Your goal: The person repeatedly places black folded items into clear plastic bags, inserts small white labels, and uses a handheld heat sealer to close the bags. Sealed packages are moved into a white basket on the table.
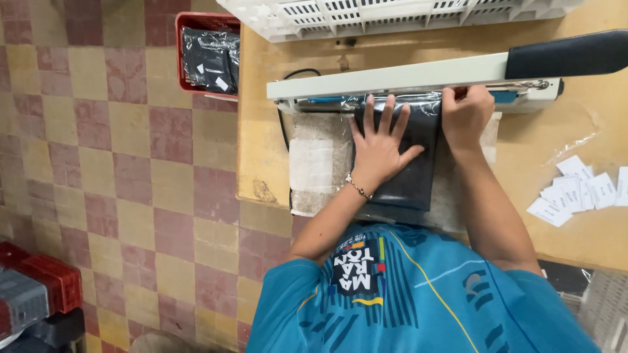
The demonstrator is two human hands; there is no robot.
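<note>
Two hands engaged: left hand (378, 147) pressed flat, fingers spread, on the dark bag (418, 163); right hand (466, 116) pinching its mouth under the sealer (418, 82) bar, best kept taut, unwrinkled.

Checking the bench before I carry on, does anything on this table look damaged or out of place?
The wooden table has a chipped, worn patch on its near edge, left of the sealer. The small white slips lie in a loose, overlapping scatter. Nothing looks spilled.
</note>
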